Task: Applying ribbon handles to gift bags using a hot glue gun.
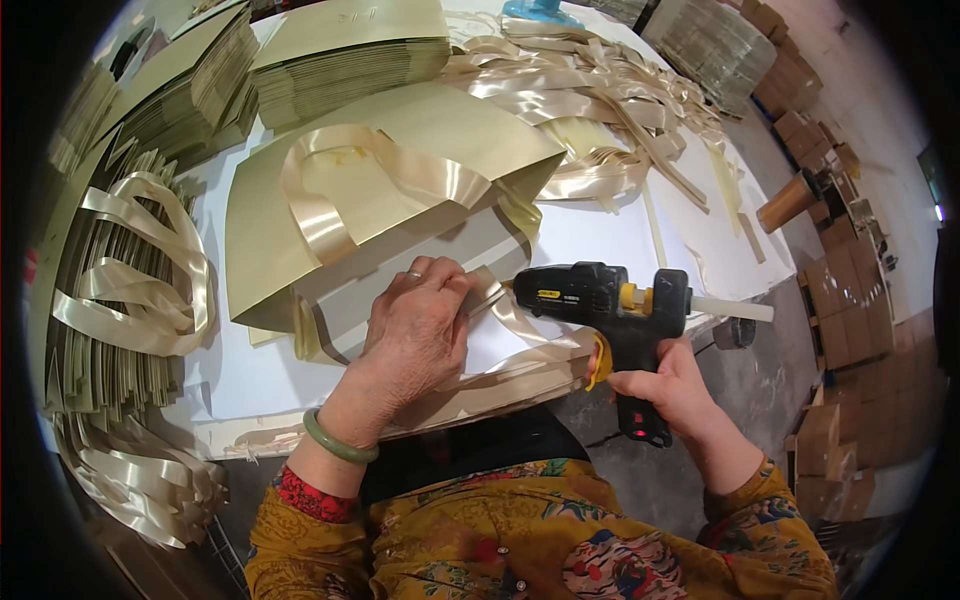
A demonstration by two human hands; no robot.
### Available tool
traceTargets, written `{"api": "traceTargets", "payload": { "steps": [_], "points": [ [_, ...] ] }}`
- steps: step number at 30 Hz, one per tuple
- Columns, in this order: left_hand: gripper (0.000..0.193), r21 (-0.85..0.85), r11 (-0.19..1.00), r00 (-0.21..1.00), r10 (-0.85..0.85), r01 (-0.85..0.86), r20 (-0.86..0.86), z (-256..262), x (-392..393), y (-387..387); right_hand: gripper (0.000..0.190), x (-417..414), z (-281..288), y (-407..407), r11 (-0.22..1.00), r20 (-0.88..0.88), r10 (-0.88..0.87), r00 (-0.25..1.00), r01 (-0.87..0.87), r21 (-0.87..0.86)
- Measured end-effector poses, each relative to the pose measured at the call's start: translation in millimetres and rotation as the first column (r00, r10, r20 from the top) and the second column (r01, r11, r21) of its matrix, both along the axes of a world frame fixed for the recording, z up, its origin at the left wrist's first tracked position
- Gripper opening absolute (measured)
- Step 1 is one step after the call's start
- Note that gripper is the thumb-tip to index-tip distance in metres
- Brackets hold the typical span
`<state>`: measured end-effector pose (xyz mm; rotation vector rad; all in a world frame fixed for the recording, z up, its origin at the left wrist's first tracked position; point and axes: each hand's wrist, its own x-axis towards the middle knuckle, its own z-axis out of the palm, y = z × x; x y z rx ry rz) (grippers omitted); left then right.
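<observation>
My right hand (667,382) grips a black hot glue gun (574,291) by its handle, fingers at the yellow trigger, a glue stick (731,308) jutting from its back. The nozzle points left, close to a satin ribbon end (487,289) by my left hand (420,322). My left hand, fingers bent, rests at the open mouth of a gold paper bag (382,157) and holds down the ribbon end with a narrow strip; its fingertips are partly hidden. A satin ribbon handle (322,217) loops over the bag's upper panel. Another ribbon length trails toward the table's front edge.
Flat gold bags (349,75) stand stacked at the back left. More bags with ribbon handles (135,285) lie at the left. Loose satin ribbons (600,97) are heaped at the back right of the white-covered table (262,382). Cardboard boxes (847,300) stand beyond, at the right.
</observation>
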<state>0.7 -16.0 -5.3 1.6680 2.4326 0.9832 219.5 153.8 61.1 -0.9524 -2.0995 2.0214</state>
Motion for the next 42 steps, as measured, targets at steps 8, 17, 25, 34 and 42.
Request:
{"api": "traceTargets", "payload": {
  "steps": [8,17,25,34,42],
  "points": [
    [0.041,-0.01,1.0,1.0,0.0,0.0,0.004,-1.1,-0.5,1.8,0.042,-7.6,0.0,-6.4,0.991,-0.074,0.057,0.996,-0.048,0.124],
    [0.04,0.148,0.988,0.963,0.081,-0.044,-0.258,4.6,1.0,-9.9,0.033,9.1,-18.6,-6.3,0.96,0.174,0.143,0.974,-0.179,0.216],
    [0.021,0.157,0.952,0.861,0.306,-0.264,-0.406,5.7,11.9,-80.6,0.034,10.6,-4.9,-11.1,0.929,0.301,0.098,0.949,-0.196,0.315],
    [0.018,0.178,0.952,0.849,0.304,-0.25,-0.432,-10.1,16.4,-91.7,0.032,-9.8,-2.6,-38.1,0.986,0.007,0.153,0.988,-0.153,0.067],
    [0.017,0.179,0.951,0.85,0.305,-0.251,-0.429,-13.7,16.2,-93.0,0.03,-36.1,-24.3,-54.2,0.97,0.008,0.241,0.971,-0.241,-0.034]
  ]
}}
